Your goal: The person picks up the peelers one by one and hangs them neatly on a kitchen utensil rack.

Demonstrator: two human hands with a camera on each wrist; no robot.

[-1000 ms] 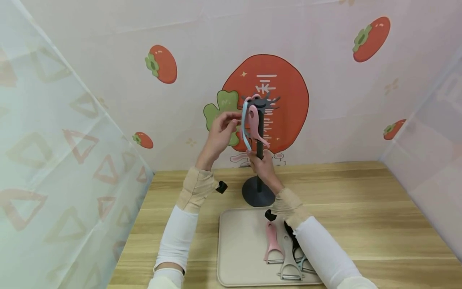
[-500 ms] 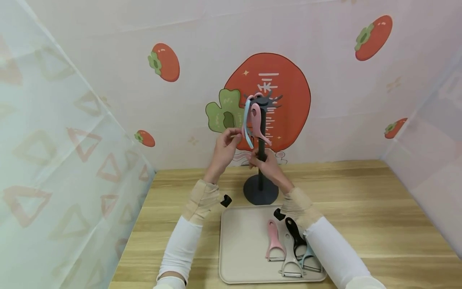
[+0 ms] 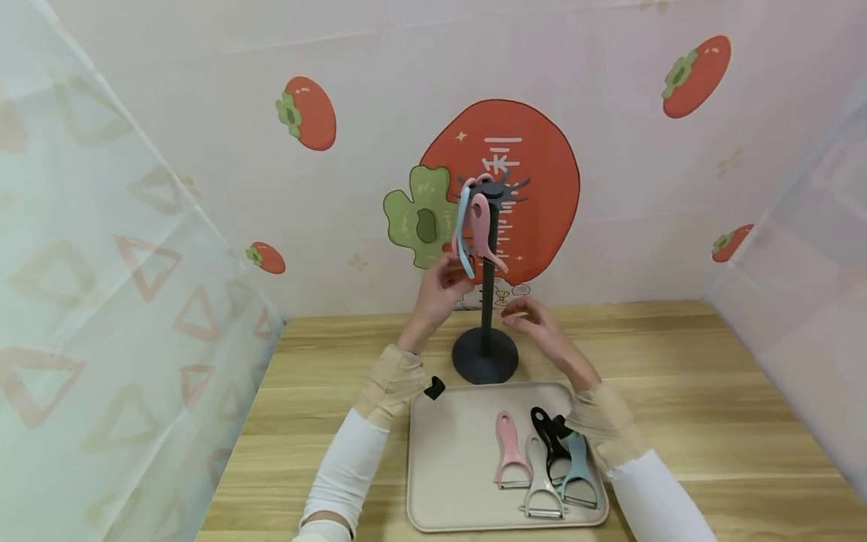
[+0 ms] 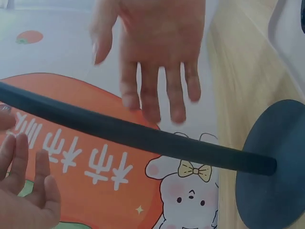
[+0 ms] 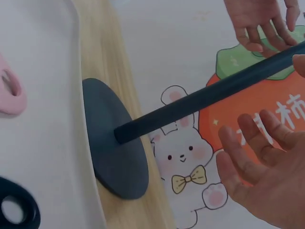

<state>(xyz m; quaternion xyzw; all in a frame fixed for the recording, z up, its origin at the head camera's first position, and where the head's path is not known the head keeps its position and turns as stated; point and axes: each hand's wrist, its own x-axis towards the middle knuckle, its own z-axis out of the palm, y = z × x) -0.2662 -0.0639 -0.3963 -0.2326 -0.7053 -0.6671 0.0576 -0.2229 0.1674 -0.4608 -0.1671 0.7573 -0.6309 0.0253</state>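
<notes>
A pale blue peeler (image 3: pixel 463 233) and a pink peeler (image 3: pixel 480 226) hang side by side from the hooked top of a dark stand (image 3: pixel 488 297), which stands upright on the bench (image 3: pixel 677 376) behind a beige tray (image 3: pixel 443 459). The left hand (image 3: pixel 439 293) is just below and beside the hanging peelers, its fingers loosely bent around nothing; whether a fingertip touches the blue one cannot be told. The right hand (image 3: pixel 538 325), apart from the pole, has its fingers spread and holds nothing. The peelers look light and stiff, with smooth handles that may slip a little; the handle seems the place to take hold, well away from the blade. The stand looks top-heavy, so its pole would be the part to steady. Only the head view shows the hooks, the hanging peelers and the tray's four others; both wrist views cut off the stand's top, yet show the bare fingers closely and the printed rabbit (image 5: pixel 183 152) on the backdrop far more clearly.
</notes>
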